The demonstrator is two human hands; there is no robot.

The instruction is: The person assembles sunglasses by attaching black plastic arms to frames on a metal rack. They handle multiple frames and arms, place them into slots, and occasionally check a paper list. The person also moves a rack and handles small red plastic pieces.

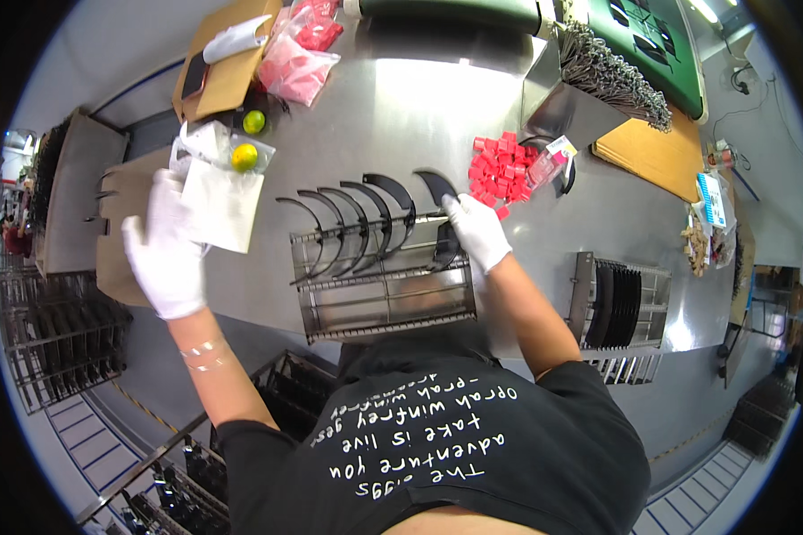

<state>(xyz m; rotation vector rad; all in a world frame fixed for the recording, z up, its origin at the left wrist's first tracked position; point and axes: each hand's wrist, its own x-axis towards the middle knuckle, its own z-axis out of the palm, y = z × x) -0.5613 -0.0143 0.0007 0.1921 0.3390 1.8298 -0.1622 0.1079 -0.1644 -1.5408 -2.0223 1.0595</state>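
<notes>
My right hand (480, 231), in a white glove, grips a curved black crescent-shaped part (433, 183) at the right end of a metal wire rack (387, 294). My fingers hide some of it, and a dark piece (446, 246) shows just below; I cannot tell whether both are one part. Several similar black crescent parts (393, 190) stand in a row in the rack's far half. My left hand (167, 257), also gloved and blurred, is raised on the left with thumb and fingers apart. It overlaps the edge of a white sheet (227, 207) and holds nothing visible.
Red plastic pieces (498, 167) lie heaped beyond my right hand. A second rack (581, 294) of black parts stands at right. Metal hooks (609, 73) fill a sheet-metal tray at the back. Two citrus fruits (244, 158), a cardboard box (231, 80) and pink bags (294, 70) sit at left.
</notes>
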